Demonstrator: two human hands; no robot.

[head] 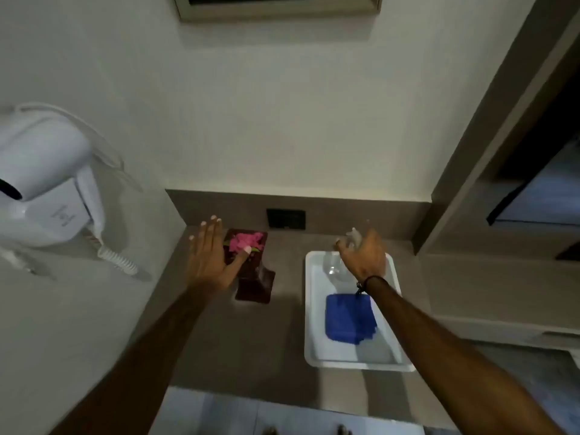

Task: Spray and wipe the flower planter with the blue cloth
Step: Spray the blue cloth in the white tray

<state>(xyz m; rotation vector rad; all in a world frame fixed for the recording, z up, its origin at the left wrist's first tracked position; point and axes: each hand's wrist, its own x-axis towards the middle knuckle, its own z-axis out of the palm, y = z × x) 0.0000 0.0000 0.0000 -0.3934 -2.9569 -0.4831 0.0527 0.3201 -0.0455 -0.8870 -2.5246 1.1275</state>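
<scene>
A dark brown square planter point(255, 284) with pink flowers point(245, 240) stands on the grey counter. My left hand point(209, 255) hovers flat and open beside its left side, thumb in front of the flowers. A folded blue cloth point(350, 320) lies in a white tray point(310, 309) to the right. At the tray's far end stands a clear spray bottle point(334, 265). My right hand point(364, 255) is over the bottle's top with fingers curled near the trigger; whether it grips the bottle is unclear.
A white wall-mounted hair dryer point(40, 183) with a coiled cord point(117, 262) hangs on the left wall. A black socket plate point(286, 218) sits in the backsplash behind the planter. A beige column point(489, 146) and shelf unit close off the right side.
</scene>
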